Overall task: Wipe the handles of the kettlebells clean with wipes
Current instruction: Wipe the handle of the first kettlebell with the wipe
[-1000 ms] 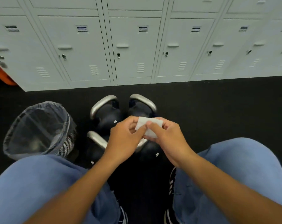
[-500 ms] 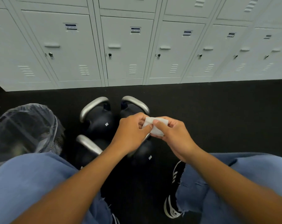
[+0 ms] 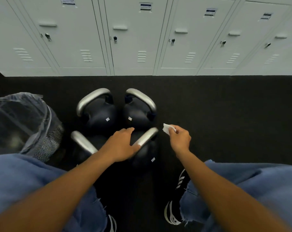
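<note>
Several black kettlebells with silver handles stand together on the black floor. The far left kettlebell [image 3: 98, 113] and far right kettlebell [image 3: 138, 113] sit behind two nearer ones. My left hand [image 3: 121, 145] hovers with relaxed fingers over the near right kettlebell's handle [image 3: 146, 136], thumb by its lower end. The near left kettlebell's handle [image 3: 82, 143] shows beside my forearm. My right hand [image 3: 179, 138] pinches a small folded white wipe [image 3: 167, 128] just right of the kettlebells.
A mesh bin with a clear plastic liner [image 3: 23, 123] stands at the left, close to the kettlebells. A row of grey lockers [image 3: 141, 39] lines the far wall. My knees in blue jeans and black striped shoes [image 3: 172, 213] frame the bottom.
Both hands held the wipe together before. Now my left hand has let go and dropped toward the near right handle, while my right hand moved right with the wipe.
</note>
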### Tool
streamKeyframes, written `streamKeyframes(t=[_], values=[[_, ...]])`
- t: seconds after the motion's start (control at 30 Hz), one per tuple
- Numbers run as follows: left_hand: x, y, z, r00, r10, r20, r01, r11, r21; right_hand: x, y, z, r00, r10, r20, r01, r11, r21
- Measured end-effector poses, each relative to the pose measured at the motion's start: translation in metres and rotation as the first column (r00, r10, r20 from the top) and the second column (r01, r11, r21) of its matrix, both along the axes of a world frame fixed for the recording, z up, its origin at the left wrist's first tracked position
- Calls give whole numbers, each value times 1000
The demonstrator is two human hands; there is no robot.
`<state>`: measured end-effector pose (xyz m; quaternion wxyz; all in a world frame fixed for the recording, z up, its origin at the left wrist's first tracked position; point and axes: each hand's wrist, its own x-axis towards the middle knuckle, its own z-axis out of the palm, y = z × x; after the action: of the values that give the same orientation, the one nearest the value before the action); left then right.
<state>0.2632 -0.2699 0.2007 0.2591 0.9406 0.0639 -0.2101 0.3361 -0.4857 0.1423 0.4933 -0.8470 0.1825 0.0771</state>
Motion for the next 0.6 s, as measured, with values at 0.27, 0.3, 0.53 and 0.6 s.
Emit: streamKeyframes(t=[0.27,0.3,0.53,0.6], values=[[-4,-6,-30,998,50,37,-49,999,-20,11,23,-41,997,-24,-69,36,983,178],[-4,-7,-32,997,57,47,-56,998,-22,10,26,-42,997,-6,-83,23,977,210],[-9,-8,-39,992,89,91,-86,996,-38,-12,34,-49,994,27,-105,16,921,389],[-10,-9,-37,990,76,115,-72,997,-40,-17,33,-53,993,70,-100,-27,923,384]])
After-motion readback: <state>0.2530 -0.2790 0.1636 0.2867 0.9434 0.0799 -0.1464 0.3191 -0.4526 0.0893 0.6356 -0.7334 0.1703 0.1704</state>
